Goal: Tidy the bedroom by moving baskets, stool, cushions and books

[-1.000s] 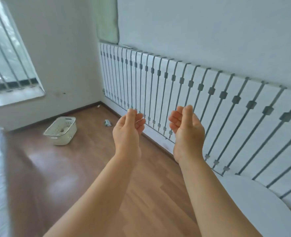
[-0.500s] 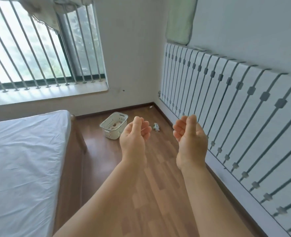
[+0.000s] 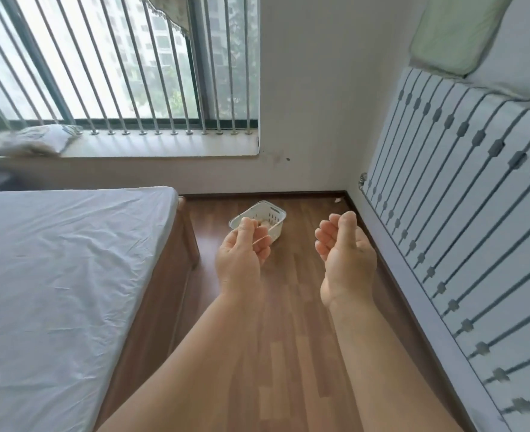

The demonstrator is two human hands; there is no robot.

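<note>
- Head view, container: one white perforated basket (image 3: 265, 218) stands on the wooden floor (image 3: 291, 322) near the far corner, between the bed and the panelled wall. Something pale lies inside it; what it is cannot be told, as the left hand covers part of the basket's near rim.
- Head view, hands: the left hand (image 3: 241, 258) is raised above the floor, palm turned inward, its fingers (image 3: 262, 243) loosely curled and holding nothing. The right hand (image 3: 346, 260) is raised beside it, well apart, fingers (image 3: 326, 236) half curled, thumb up, also empty. Neither hand touches the basket.
- Head view, surroundings: one bed (image 3: 54, 275) with a white sheet fills the left side; its wooden frame (image 3: 164, 294) borders the strip of floor. One white panel with grey vertical rods (image 3: 463, 213) leans along the right wall. One pale green cushion (image 3: 453, 32) rests above that panel. One patterned cushion (image 3: 36, 140) lies on the window sill (image 3: 164, 148), at its left end.
- Head view, small items: one small pale scrap (image 3: 337, 200) lies on the floor in the far corner, beyond the basket.
- Head view, count: one basket, two cushions, one bed, two hands.
</note>
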